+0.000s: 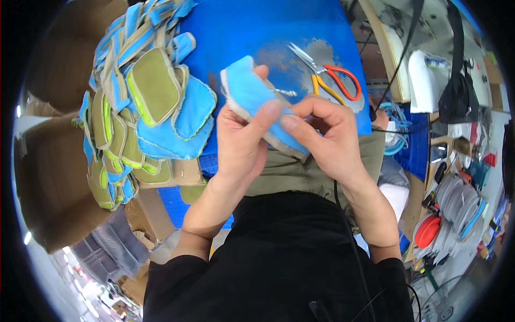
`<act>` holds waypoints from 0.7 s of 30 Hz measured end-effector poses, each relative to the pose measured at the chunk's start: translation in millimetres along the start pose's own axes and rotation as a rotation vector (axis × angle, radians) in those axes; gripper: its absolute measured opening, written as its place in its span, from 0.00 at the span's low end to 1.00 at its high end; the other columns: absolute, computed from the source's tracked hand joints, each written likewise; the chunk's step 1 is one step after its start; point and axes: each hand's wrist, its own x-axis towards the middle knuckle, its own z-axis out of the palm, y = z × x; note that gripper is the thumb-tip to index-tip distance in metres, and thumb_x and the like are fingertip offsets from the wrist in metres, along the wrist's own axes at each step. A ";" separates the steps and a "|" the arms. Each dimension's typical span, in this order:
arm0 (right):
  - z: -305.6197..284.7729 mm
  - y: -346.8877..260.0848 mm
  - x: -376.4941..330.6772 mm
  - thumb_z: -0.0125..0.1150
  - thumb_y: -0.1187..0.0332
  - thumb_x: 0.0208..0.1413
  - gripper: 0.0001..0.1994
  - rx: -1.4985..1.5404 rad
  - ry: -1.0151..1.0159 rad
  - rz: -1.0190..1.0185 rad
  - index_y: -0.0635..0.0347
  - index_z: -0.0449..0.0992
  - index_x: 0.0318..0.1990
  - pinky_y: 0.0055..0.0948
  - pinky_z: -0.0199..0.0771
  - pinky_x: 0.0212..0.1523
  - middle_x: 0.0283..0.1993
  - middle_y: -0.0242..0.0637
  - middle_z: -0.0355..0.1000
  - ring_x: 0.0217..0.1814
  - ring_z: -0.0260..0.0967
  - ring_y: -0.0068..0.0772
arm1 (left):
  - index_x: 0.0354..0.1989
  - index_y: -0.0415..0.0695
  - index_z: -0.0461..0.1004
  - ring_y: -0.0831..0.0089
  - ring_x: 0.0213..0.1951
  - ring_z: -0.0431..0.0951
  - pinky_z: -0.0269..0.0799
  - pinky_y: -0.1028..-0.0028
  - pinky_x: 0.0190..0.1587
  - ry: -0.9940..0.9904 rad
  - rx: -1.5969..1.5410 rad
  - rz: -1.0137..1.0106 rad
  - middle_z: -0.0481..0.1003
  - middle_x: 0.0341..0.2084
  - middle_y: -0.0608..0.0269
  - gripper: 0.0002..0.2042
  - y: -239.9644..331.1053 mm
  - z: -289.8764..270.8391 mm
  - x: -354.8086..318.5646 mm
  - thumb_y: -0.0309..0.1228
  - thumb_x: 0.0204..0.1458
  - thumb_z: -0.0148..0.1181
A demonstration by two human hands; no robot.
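Both hands hold a curved blue fabric piece (248, 88) with grey edging, raised above my lap. My left hand (244, 137) has its thumb pressed on the face of the piece and fingers behind it. My right hand (328, 131) pinches its lower right part between thumb and fingers; some fingertips are hidden. Beyond my right hand lies a pair of scissors (327, 72) with one red-orange and one yellow handle, blades pointing to the far left. To the left is a pile of olive-green and blue sewn fabric pieces (155, 88) with grey straps.
The blue work surface (230, 27) has worn grey patches. Cardboard boxes (59, 172) stand at the left. On the right are a blue crate (416, 142), hanging black cloth (458, 99), and shelves with spools of white and a red-orange roll (427, 231). A black cable (348, 225) runs down my front.
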 end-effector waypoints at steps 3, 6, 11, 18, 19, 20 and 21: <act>-2.4 6.6 0.2 0.71 0.71 0.60 0.06 -0.130 0.040 -0.101 0.64 0.81 0.36 0.18 0.60 0.29 0.32 0.25 0.73 0.31 0.64 0.12 | 0.67 0.38 0.69 0.78 0.47 0.80 0.76 0.73 0.53 0.026 -0.077 -0.030 0.80 0.47 0.66 0.29 0.2 3.4 3.0 0.23 0.57 0.71; 0.0 3.6 -1.7 0.71 0.72 0.59 0.06 -0.177 0.084 -0.112 0.64 0.81 0.35 0.19 0.56 0.28 0.30 0.25 0.71 0.29 0.62 0.13 | 0.67 0.40 0.70 0.80 0.46 0.79 0.76 0.74 0.51 -0.019 -0.152 -0.105 0.79 0.46 0.68 0.29 -2.5 -1.1 4.8 0.25 0.57 0.72; 1.6 -0.2 -1.9 0.72 0.74 0.57 0.05 -0.346 0.090 -0.218 0.65 0.80 0.33 0.19 0.53 0.27 0.29 0.27 0.70 0.27 0.59 0.13 | 0.60 0.41 0.76 0.77 0.46 0.80 0.76 0.73 0.50 -0.149 0.092 -0.270 0.81 0.47 0.64 0.19 10.5 -42.7 2.6 0.37 0.66 0.64; -4.5 -6.5 -2.1 0.73 0.77 0.53 0.04 -0.691 -0.080 -0.337 0.63 0.82 0.34 0.25 0.56 0.24 0.27 0.32 0.70 0.24 0.60 0.20 | 0.52 0.46 0.81 0.59 0.47 0.83 0.80 0.64 0.48 -0.179 1.674 0.797 0.82 0.47 0.59 0.15 122.6 -132.6 35.2 0.22 0.57 0.63; -5.8 -7.4 -4.4 0.73 0.77 0.53 0.04 -0.720 -0.096 -0.357 0.62 0.82 0.34 0.27 0.58 0.24 0.27 0.33 0.71 0.24 0.63 0.24 | 0.56 0.46 0.79 0.54 0.54 0.79 0.76 0.60 0.55 -0.269 1.781 0.754 0.78 0.54 0.55 0.18 142.9 -136.5 57.7 0.21 0.57 0.60; -6.5 -7.6 -5.4 0.72 0.78 0.52 0.05 -0.742 -0.119 -0.380 0.61 0.82 0.34 0.28 0.60 0.23 0.28 0.34 0.71 0.23 0.65 0.27 | 0.60 0.45 0.77 0.49 0.61 0.75 0.72 0.56 0.62 -0.353 1.893 0.709 0.75 0.61 0.51 0.21 164.0 -134.0 79.4 0.19 0.57 0.57; -6.9 -8.4 -6.6 0.72 0.78 0.51 0.05 -0.764 -0.145 -0.407 0.60 0.83 0.35 0.30 0.63 0.23 0.28 0.35 0.72 0.23 0.67 0.30 | 0.61 0.46 0.76 0.50 0.64 0.72 0.70 0.56 0.64 -0.473 2.047 0.673 0.71 0.64 0.50 0.22 180.5 -131.5 102.9 0.19 0.57 0.57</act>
